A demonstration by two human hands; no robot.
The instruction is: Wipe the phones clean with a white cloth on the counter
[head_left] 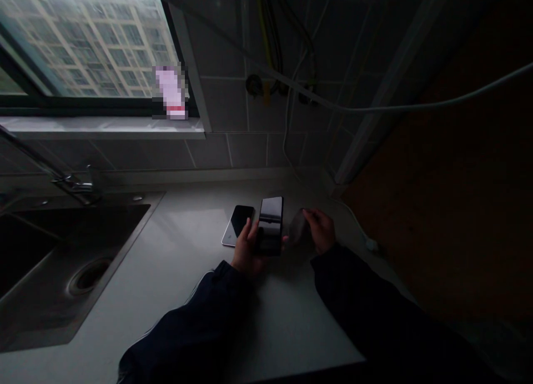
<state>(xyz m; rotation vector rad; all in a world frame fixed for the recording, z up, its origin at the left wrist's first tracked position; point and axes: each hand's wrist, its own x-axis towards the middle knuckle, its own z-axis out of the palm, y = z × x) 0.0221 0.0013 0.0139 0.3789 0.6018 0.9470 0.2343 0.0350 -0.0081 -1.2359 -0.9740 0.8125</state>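
My left hand (245, 253) is wrapped round a black smartphone (270, 223), held tilted above the counter with its glossy screen reflecting the window light. To the right of it, my right hand (322, 231) pinches a thin, dark, soft-edged piece (297, 228) between thumb and fingers. That piece is blurred and dim, so its kind does not show. Behind my left hand a flat device (238, 227) with a dark screen and a pale lower part lies on the white counter, partly covered by my fingers.
At the left is a steel sink (157, 202) with a faucet (77, 185). Above it a window (91, 45) has a blurred pink item (171, 92) at its corner. A white cable (375, 108) hangs across the front, and a plug (370, 243) lies at the counter's right edge.
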